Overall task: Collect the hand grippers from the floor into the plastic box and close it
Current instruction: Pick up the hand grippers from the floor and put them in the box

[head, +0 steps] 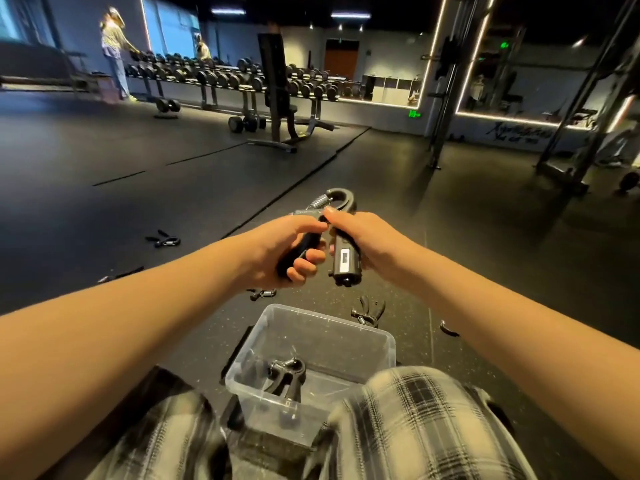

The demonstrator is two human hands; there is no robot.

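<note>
- Well left of the plastic box (332, 323), a dark strip (121, 273) shows past the left forearm. It is mostly hidden and too dim to tell what it is.
- Farther out on the floor (104, 202), left of the box, a far gripper (162, 239) lies with its handles splayed.
- Just beyond the box's far left corner, a half-hidden gripper (263, 293) pokes out below the left hand (277, 251).
- That hand is up in the air beyond the box, its fingers curled tight round the left handle of the held gripper (341, 230).
- The box is clear plastic with its top open, and it sits on the floor between plaid knees. One boxed gripper (287, 375) lies on its bottom near the left wall. The right knee covers the box's near right corner.
- The held gripper is black with an arched top, a metal coil spring at its upper left and a small pale window on the right handle.
- The right hand (360, 237) wraps its fingers round that right handle, thumb on top.
- Just beyond the box's far right corner lies a near gripper (369, 311).
- Right of it is a curved black piece (448, 329), too small to make out.
</note>
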